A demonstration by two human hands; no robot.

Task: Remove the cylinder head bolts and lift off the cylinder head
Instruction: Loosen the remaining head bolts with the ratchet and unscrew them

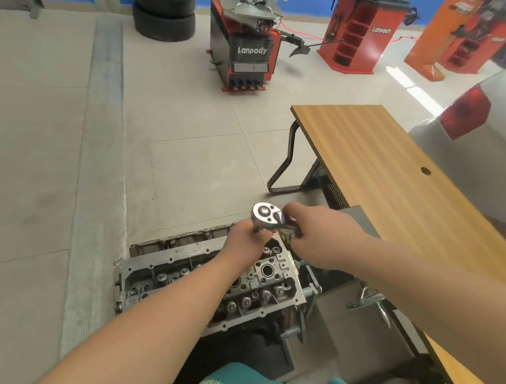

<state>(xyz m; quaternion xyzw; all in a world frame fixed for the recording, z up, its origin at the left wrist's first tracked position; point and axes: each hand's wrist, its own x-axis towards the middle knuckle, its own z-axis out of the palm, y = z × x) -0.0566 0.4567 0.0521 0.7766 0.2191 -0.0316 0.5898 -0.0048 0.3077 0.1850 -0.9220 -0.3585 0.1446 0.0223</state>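
- Cylinder head (191,275), bare aluminium with its valve gear exposed, sits low in the centre of the view on the engine; its near edge and middle are hidden behind the left forearm, and what supports it below is too dark to make out.
- Left hand (246,240) is curled around the upright extension bar directly beneath the ratchet wrench (267,214); the bar's lower end and whatever bolt it meets are hidden by the fingers.
- Right hand (312,226) grips the ratchet handle, covering nearly all of it; only the chrome head shows.
- Wooden table (388,163) runs along the right, its near end cut off by the frame edge; a grey car rear with a red tail lamp (463,114) stands beyond it.
- Open tiled floor (182,155) lies beyond and to the left of the head.
- "Lanpody" is legible on the tyre changer (246,50) and on the red wheel balancer (363,28); stacked tyres (165,14) stand at the back, cropped at the top.
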